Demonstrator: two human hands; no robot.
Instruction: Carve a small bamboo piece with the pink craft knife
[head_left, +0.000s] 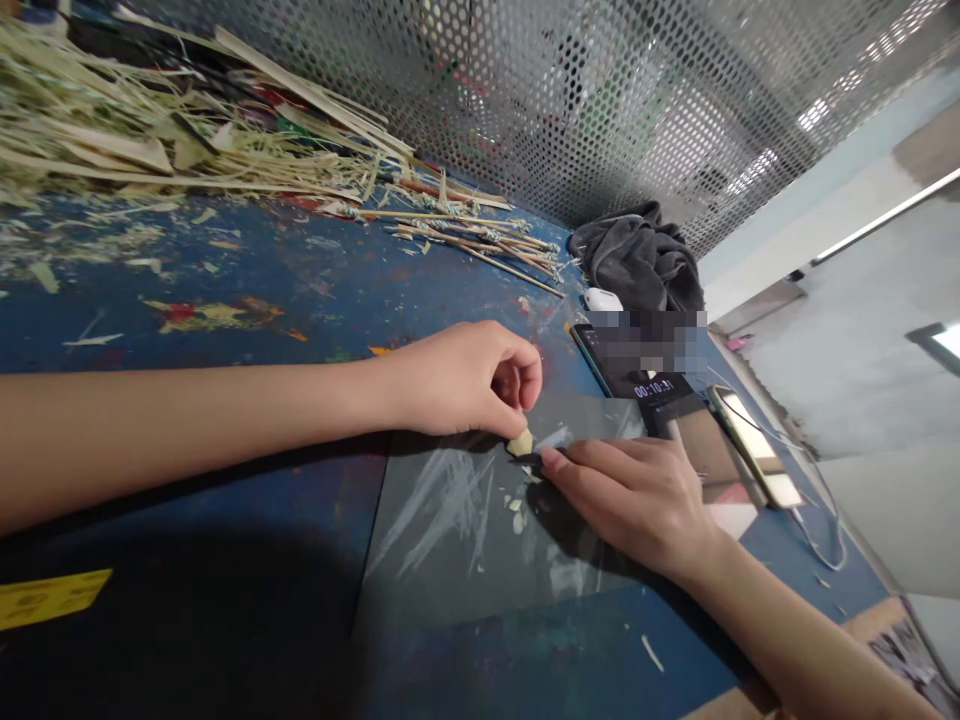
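Note:
In the head view, a small pale yellow piece (pixel 520 442) sits on a dark grey board (pixel 442 520) scored with white marks. My left hand (pixel 472 380) is closed in a pinch, thumb tip on the piece and index finger curled above. From the other side, my right hand (pixel 637 490) grips a thin, dark, blade-like tool (pixel 531 459), most of it hidden by the fingers. Its tip lies at the lower edge of the yellow piece. Several pale slivers (pixel 517 515) are scattered on the board just below.
A blue, paint-stained table (pixel 262 260) carries a heap of straw-like strips (pixel 150 150) and several thin sticks (pixel 487 240). To the right are a phone showing a timer (pixel 630 375), another phone (pixel 754 445) on a white cable, and dark cloth (pixel 637 255). Perforated metal (pixel 525 100) stands behind.

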